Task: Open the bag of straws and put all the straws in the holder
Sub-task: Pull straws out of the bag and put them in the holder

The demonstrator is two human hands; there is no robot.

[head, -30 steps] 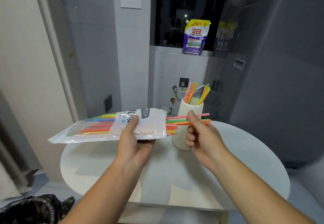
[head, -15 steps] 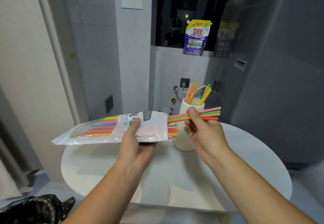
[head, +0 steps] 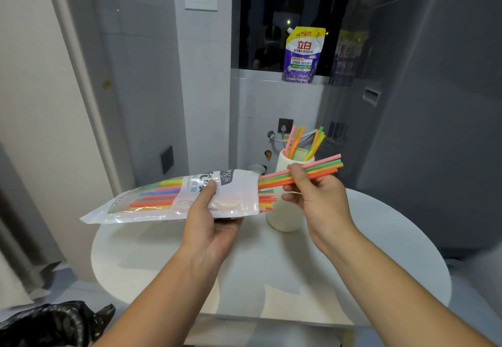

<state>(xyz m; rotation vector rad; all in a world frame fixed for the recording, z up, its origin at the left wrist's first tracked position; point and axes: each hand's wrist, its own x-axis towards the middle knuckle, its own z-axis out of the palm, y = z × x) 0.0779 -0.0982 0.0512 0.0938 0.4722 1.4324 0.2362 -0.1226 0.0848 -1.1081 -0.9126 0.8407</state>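
Observation:
My left hand (head: 212, 216) grips a clear and white straw bag (head: 152, 200) held level above the table, its open mouth facing right. Several coloured straws lie inside and their ends (head: 267, 201) poke out of the mouth. My right hand (head: 315, 197) pinches a small bunch of pink, green and orange straws (head: 320, 168), partly drawn out of the bag. Behind that hand stands a cream cylindrical holder (head: 285, 216) with several straws (head: 304, 143) upright in it.
A round white table (head: 380, 251) lies under both hands. A grey appliance (head: 434, 129) stands close on the right. A purple detergent pouch (head: 303, 56) sits on the window ledge. A black plastic bag (head: 54, 325) lies on the floor at lower left.
My right hand has drawn the bunch of straws further out of the bag to the right and slightly up. The left hand keeps the bag steady.

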